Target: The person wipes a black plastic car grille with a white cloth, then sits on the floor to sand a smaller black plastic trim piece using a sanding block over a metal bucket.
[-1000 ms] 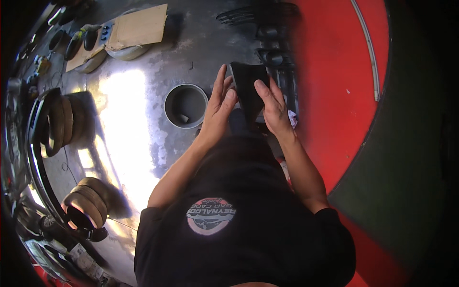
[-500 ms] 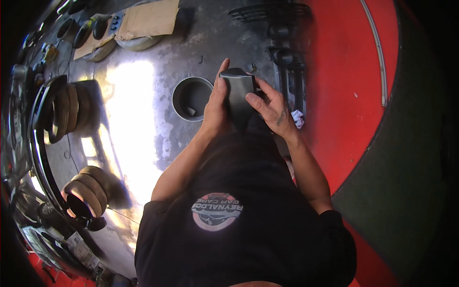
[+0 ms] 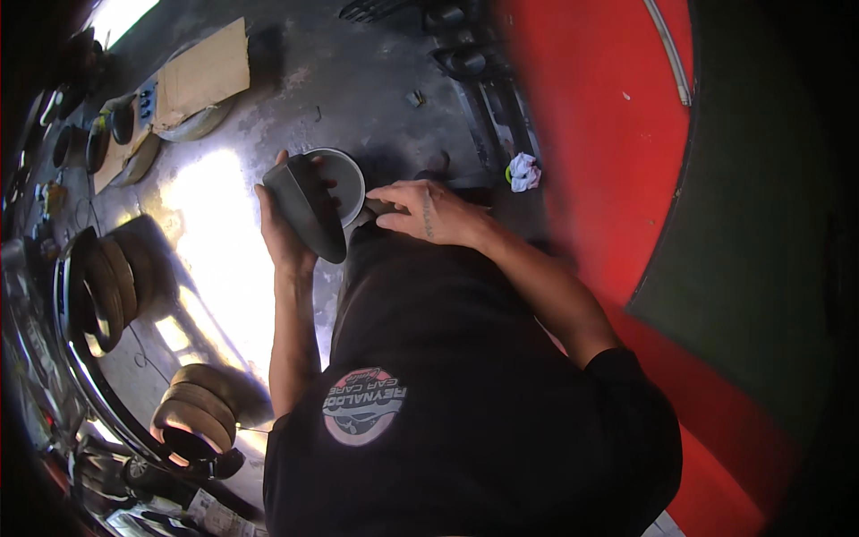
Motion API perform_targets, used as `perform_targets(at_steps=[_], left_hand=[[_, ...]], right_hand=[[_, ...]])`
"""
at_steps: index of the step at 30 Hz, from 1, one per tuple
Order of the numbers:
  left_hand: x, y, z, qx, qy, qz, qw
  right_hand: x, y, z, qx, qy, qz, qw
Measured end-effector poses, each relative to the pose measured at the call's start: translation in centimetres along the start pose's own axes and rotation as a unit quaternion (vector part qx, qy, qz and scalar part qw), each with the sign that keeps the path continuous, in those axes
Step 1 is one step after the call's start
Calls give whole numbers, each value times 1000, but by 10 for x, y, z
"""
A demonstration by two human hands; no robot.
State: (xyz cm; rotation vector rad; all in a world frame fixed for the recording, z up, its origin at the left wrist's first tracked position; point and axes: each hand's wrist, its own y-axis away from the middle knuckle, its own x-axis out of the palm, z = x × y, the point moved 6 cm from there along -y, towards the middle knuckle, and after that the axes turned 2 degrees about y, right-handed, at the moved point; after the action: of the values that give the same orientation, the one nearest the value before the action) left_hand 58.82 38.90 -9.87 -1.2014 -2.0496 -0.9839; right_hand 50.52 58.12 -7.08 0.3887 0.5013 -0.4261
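Observation:
My left hand (image 3: 288, 243) is wrapped round a dark grey, smoothly curved mirror cover (image 3: 306, 204), with fingertips showing past its right edge. The piece tilts, its narrow end toward me. Behind it, a round grey bucket (image 3: 355, 170) stands on the floor, partly hidden by the cover. Free of the cover, my right hand (image 3: 431, 212) reaches leftward with fingers stretched out and nothing visible in them. Its fingertips come close to the bucket's rim in the picture; whether they touch it I cannot tell.
Flat cardboard (image 3: 204, 73) lies over tires at the far left, with dark curved parts beside it. Stacked tires (image 3: 199, 407) and a dark bumper (image 3: 64, 309) stand at left. Black grilles (image 3: 492, 107) and a crumpled white cloth (image 3: 523, 173) lie near the red floor (image 3: 591, 134).
My right hand has let go of the mirror cover and moved off to its right. My left hand has carried the cover leftward and tilted it over the bucket. The view has shifted.

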Motion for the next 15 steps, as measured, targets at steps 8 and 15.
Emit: perform_targets(at_steps=[8,15], left_hand=[[-41,11,-6,-3,2,-40,999],[-62,8,2,-24,25,-70,997]], right_hand=[[28,21,-72,153,73,128,977],[42,45,-155,166,244,162,942]])
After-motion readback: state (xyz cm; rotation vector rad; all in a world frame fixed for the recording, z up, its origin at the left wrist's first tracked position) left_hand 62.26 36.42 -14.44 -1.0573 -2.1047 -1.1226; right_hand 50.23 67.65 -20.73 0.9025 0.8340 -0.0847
